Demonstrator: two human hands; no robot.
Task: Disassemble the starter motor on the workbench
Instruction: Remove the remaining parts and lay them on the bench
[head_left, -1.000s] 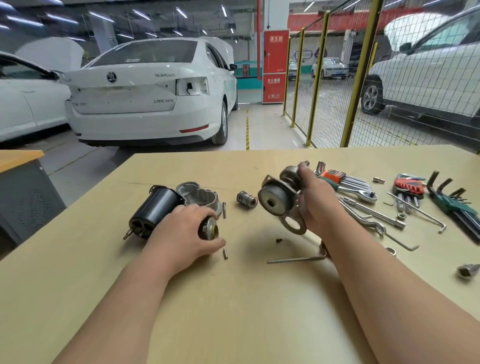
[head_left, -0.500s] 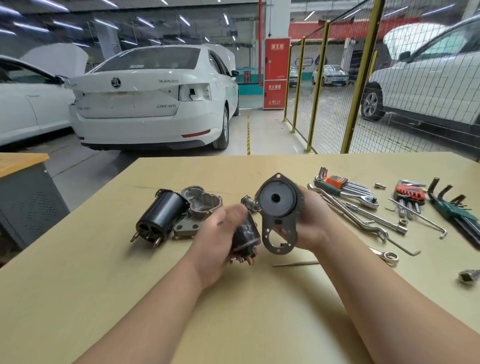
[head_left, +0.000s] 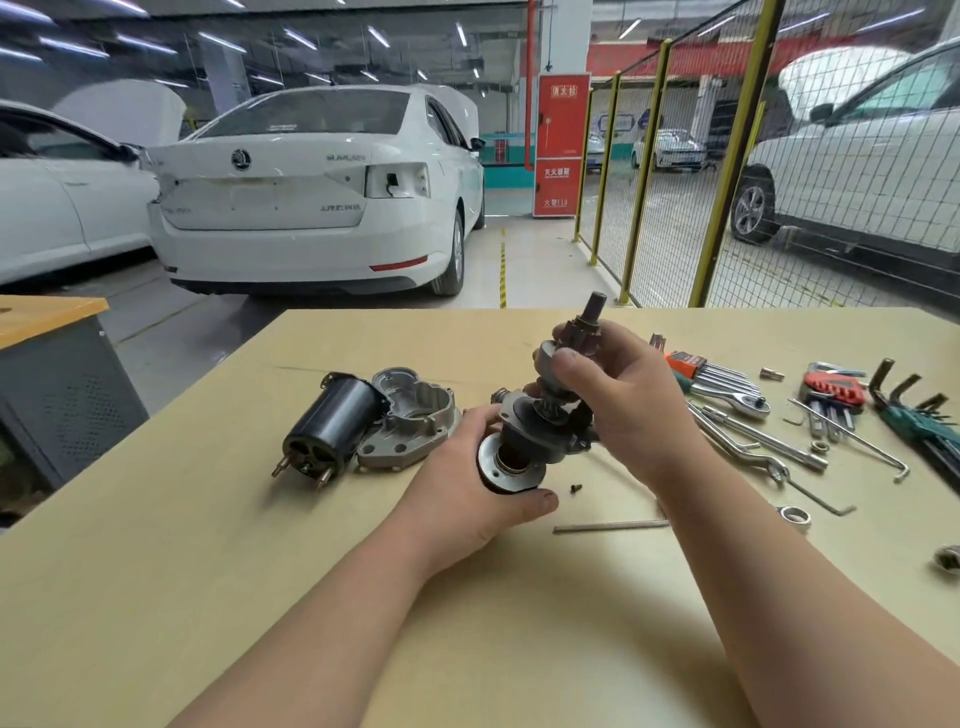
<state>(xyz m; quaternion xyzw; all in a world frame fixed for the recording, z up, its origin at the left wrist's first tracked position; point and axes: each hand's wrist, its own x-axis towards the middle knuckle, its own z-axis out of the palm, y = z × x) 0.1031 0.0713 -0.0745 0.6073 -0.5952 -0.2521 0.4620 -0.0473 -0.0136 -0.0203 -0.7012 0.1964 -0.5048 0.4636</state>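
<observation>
- My left hand (head_left: 462, 488) grips the drive body (head_left: 519, 457), held just above mid-workbench (head_left: 260, 571) to brace it.
- My right hand (head_left: 628, 410) grasps the pinion shaft (head_left: 593, 307), probably to pull it free.
- The motor can (head_left: 332, 423) lies to the left, out of the way.

The bench top (head_left: 260, 571) looks like pale wood, smooth and matt. The housing (head_left: 415, 415) is dull grey cast metal; just left of it lies a glossy black can (head_left: 335, 418), and well to its right are shiny metal wrenches (head_left: 740, 399).

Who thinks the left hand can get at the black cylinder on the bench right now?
Probably not yet: the left hand grips the round assembly, though the bench path to the black cylinder looks free.
</observation>
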